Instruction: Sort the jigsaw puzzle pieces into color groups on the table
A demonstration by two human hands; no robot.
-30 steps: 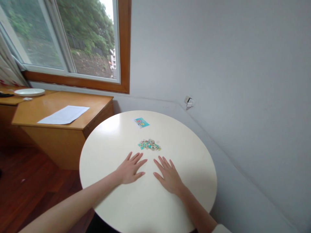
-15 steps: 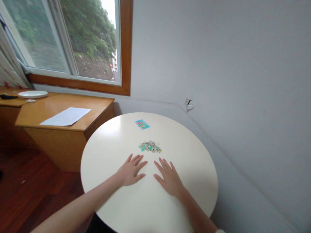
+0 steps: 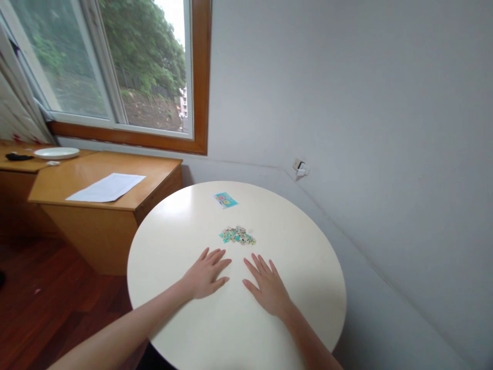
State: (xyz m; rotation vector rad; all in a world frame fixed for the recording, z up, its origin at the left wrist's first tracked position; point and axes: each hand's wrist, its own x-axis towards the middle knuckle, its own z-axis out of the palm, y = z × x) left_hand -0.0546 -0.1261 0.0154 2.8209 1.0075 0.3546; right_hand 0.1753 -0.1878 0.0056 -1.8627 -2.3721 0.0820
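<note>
My left hand point(image 3: 206, 275) lies palm down on the round white table point(image 3: 169, 231), fingers spread and holding nothing. To its right, my right hand point(image 3: 267, 285) rests flat in the same way, its fingers apart. Just beyond the fingertips of both hands is a small heap of jigsaw puzzle pieces point(image 3: 238, 235), some grey-backed and some turquoise. Neither hand touches the heap. Farther back on the table lies a small turquoise picture card point(image 3: 226, 200) with colourful figures, too small to make out.
A wooden desk point(image 3: 162, 167) stands left of the table, bearing a sheet of white paper point(image 3: 106, 187), a white plate point(image 3: 57, 153) and a black item point(image 3: 18, 156). The wall, with a socket and white plug point(image 3: 301, 167), borders the table's back and right. A window is at upper left.
The view has shifted slightly, so everything sits a little lower. Both hands stay flat on the table, and the puzzle pieces and card have not moved.
</note>
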